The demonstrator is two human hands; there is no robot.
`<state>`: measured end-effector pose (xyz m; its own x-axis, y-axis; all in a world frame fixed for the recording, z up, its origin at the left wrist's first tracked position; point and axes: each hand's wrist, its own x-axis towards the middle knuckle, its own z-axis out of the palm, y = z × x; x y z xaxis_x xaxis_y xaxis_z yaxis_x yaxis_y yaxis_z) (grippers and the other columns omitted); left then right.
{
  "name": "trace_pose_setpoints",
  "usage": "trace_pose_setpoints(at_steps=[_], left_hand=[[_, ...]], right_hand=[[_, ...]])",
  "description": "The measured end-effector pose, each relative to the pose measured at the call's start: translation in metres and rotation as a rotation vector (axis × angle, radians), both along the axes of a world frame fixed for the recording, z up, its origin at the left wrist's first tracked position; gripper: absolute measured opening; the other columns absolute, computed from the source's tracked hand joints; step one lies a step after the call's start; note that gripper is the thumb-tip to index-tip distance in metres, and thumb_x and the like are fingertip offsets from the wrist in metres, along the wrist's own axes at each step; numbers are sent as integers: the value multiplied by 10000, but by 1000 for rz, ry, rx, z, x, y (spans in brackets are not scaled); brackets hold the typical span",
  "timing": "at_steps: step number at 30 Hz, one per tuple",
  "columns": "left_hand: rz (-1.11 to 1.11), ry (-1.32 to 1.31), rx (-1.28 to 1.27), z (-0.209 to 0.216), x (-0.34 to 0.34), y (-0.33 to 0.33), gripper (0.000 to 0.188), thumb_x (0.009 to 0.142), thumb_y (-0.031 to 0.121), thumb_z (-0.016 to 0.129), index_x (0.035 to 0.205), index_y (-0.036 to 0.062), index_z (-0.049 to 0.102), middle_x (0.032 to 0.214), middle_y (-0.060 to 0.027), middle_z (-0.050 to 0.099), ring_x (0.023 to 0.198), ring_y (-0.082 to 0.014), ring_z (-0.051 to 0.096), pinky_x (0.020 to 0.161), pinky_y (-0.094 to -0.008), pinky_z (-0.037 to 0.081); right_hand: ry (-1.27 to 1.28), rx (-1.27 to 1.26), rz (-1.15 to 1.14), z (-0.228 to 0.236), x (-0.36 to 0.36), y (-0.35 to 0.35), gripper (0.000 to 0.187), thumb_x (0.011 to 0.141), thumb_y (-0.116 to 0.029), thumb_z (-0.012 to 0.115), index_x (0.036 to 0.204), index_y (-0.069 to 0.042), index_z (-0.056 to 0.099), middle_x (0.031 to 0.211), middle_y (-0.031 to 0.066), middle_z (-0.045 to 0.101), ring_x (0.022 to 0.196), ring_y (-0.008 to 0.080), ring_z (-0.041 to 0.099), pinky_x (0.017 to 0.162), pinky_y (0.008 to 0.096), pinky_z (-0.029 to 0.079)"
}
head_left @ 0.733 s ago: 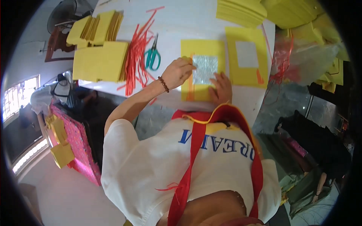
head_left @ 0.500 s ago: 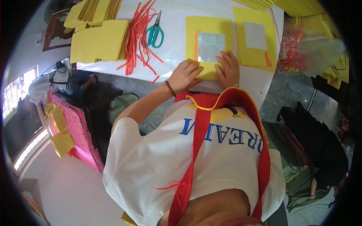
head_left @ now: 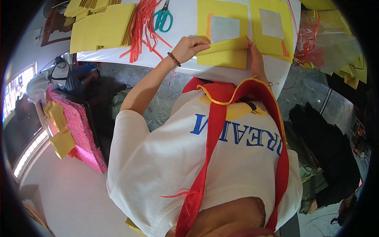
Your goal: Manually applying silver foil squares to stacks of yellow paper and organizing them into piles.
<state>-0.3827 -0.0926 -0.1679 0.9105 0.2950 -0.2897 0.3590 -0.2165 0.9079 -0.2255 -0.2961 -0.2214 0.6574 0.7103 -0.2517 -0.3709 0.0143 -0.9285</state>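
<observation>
Yellow paper sheet point(head_left: 227, 58), one of two on the bench point(head_left: 278, 73) bearing pale patches, has its flap point(head_left: 226, 46) pinched at one end by the left hand point(head_left: 190, 49); the right hand point(head_left: 256, 59) touches the other, its grip unclear from here. One pair of scissors point(head_left: 162, 14) lies leftward.

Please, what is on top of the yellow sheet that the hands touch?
On the yellow sheet are a silvery square and an orange strip at its left edge. The sheet's surface under the square, and anything hidden behind the yellow flap at the hands, cannot be seen.
</observation>
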Motion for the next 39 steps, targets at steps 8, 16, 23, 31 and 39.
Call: trace_pose_setpoints(at_steps=[8,16,23,31,39], left_hand=[[-37,-29,-62,-14,1,10,191,846,164,597,943,3,631,798,-47,628,725,-87,554,659,-228,452],[-118,-8,-188,-22,6,21,209,859,170,577,961,-8,616,838,-34,629,779,-80,551,713,-223,449],[-98,-33,-189,-18,4,17,208,861,177,576,939,-11,620,835,-39,630,789,-68,549,718,-218,447],[-455,-419,811,9,1,-10,483,799,117,574,1263,142,438,1153,-132,519,905,-285,540,818,-365,434],[-583,-387,939,-1,-6,-12,617,664,218,706,1236,200,476,1200,-99,482,1048,-265,478,890,-363,398]], right_hand=[[-239,-14,140,9,-7,4,611,808,-109,626,1316,38,321,1286,127,426,1169,168,415,984,278,323],[-323,-75,136,5,-5,5,617,785,-66,630,1310,43,324,1256,124,452,1139,177,446,966,281,351],[-267,-43,106,2,-8,5,582,790,-66,629,1298,19,359,1207,109,495,1094,174,481,939,280,377],[-244,-88,68,8,-10,7,433,829,-117,608,1223,-16,459,1166,83,523,1057,146,489,920,272,385],[-294,-46,25,-1,-8,7,517,837,-151,606,1269,43,400,1188,78,516,1066,138,479,911,251,385]])
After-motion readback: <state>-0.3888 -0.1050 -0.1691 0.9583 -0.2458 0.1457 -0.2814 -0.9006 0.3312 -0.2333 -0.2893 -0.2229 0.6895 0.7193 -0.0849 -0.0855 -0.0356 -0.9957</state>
